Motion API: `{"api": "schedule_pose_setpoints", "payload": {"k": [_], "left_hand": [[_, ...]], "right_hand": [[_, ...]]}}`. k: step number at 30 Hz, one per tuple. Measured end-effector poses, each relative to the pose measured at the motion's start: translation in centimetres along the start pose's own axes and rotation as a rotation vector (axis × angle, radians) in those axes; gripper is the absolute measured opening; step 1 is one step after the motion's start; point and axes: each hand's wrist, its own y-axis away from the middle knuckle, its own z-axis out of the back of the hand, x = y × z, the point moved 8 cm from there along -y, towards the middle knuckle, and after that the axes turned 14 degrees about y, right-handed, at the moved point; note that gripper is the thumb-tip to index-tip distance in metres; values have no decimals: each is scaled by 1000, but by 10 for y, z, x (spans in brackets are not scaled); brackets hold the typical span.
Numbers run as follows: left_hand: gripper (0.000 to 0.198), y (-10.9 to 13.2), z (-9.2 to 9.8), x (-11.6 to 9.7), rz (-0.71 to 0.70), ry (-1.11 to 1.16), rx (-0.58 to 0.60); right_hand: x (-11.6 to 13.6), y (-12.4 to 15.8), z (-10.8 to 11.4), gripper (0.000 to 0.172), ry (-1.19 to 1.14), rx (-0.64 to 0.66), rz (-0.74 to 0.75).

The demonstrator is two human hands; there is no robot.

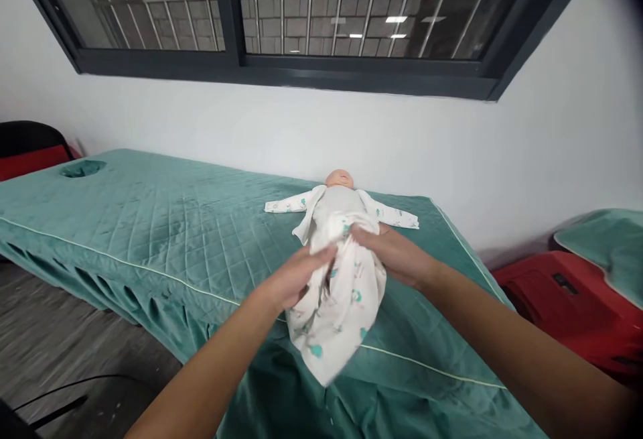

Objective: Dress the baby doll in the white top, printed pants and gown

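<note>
A baby doll (340,179) lies on its back on the bed, its head toward the wall. Its sleeves, white with a small print, stretch out to both sides, and a plain light layer covers its chest. Over its lower body hangs a white printed cloth (346,308) with green figures, which droops past the bed's front edge; whether it is trousers or a wrap I cannot tell. My left hand (300,277) is closed on the cloth's left side. Bunched fabric is pinched in my right hand (389,248), near the doll's middle. The doll's legs are hidden.
The bed has a green quilted cover (201,224) with a face hole (83,168) at its far left. A white wall and a barred window stand behind. Red chairs (567,298) are at the right, one draped with green cloth (607,241); another red seat (33,161) is at left.
</note>
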Motion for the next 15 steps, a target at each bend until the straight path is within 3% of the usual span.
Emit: {"api": "schedule_pose_setpoints", "payload": {"k": [2, 4, 6, 8, 10, 11, 15], "left_hand": [[59, 7, -8, 14, 101, -104, 125], [59, 12, -8, 19, 119, -130, 156], [55, 13, 0, 13, 36, -59, 79], [52, 13, 5, 8, -39, 14, 20], [52, 14, 4, 11, -35, 44, 21], [54, 14, 2, 15, -15, 56, 27], [58, 23, -10, 38, 68, 66, 51]], "right_hand": [[-5, 0, 5, 44, -127, -102, -3], [-17, 4, 3, 47, -187, -117, -49], [-29, 14, -7, 49, -189, -36, -84], [-35, 26, -25, 48, -139, 139, -86], [-39, 40, -39, 46, -61, 275, -65], [-39, 44, -41, 45, -38, 281, -53], [-40, 51, -19, 42, -191, -6, -33]]}}
